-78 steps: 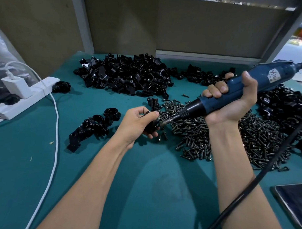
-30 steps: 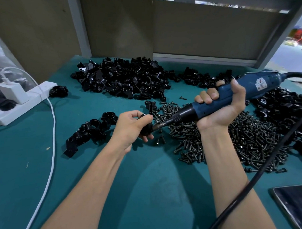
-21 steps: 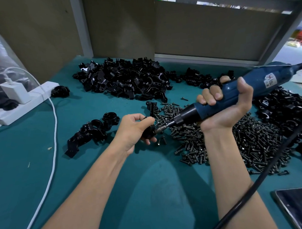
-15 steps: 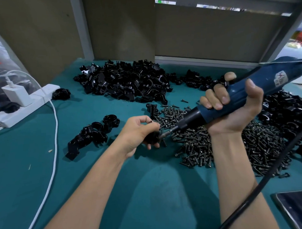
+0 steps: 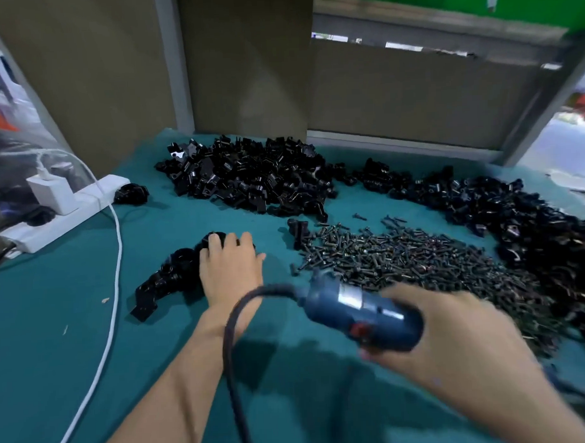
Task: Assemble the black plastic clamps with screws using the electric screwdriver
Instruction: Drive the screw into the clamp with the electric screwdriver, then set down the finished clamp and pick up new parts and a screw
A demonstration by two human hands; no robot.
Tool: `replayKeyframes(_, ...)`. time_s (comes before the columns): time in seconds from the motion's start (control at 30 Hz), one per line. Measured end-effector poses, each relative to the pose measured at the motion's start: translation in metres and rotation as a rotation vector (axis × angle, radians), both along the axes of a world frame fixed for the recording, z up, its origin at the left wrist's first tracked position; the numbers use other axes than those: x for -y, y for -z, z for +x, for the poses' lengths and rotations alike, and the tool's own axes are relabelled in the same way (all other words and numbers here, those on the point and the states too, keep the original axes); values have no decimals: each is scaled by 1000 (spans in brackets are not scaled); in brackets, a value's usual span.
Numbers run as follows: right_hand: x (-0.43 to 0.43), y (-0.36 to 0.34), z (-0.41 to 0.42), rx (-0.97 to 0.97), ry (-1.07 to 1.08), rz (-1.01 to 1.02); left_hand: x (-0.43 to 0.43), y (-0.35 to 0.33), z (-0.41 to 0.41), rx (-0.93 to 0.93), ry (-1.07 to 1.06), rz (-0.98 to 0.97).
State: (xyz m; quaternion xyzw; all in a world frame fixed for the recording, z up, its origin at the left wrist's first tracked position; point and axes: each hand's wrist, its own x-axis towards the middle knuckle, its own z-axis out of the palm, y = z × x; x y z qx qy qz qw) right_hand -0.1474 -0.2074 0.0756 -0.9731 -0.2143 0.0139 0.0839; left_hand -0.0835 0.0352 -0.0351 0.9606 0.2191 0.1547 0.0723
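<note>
The teal worktop (image 5: 71,295) carried a large heap of black clamp parts (image 5: 249,176) at twelve o'clock and a second heap (image 5: 516,213) at three. Loose screws (image 5: 401,254) were spread toward four, touching the second heap. A small cluster of clamps (image 5: 167,282) lay at eight, a white power strip (image 5: 62,219) at nine, and a white cable (image 5: 114,293) ran toward seven.

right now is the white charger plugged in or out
Plugged in: the white charger stands seated on the power strip, its white cable trailing away.
</note>
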Motion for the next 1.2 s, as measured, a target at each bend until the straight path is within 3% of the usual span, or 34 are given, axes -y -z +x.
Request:
replayKeyframes(0.07,1,27,-4,-48,-3,-141,0,-2,0,13,-4,48)
replayKeyframes(0.2,18,58,-11,-68,-54,-19,4,-9,-4,238,67,21)
replayKeyframes(0.27,21,64,-15,31,-77,-83,9,-14,-3,314,149,-4)
replayKeyframes(0.43,39,84,-23,496,-91,97,32,-28,28,206,287,-161)
replayKeyframes(0.67,41,97,-19,547,-111,74,30,-35,86,-9,123,-403)
replayKeyframes(0.8,45,97,-18,526,-130,38,22,-33,89,92,123,-786)
replayKeyframes(0.93,47,102,-16,555,-95,86,27,-37,68,309,93,-1687)
replayKeyframes(1.0,42,104,-16,614,-96,153,32,-35,52,346,141,-1979)
replayKeyframes(1.1,35,103,-17,639,-67,252,40,-27,32,334,245,-2087)
replayKeyframes(1.2,38,80,-11,712,-68,265,47,-18,19,302,360,-1977)
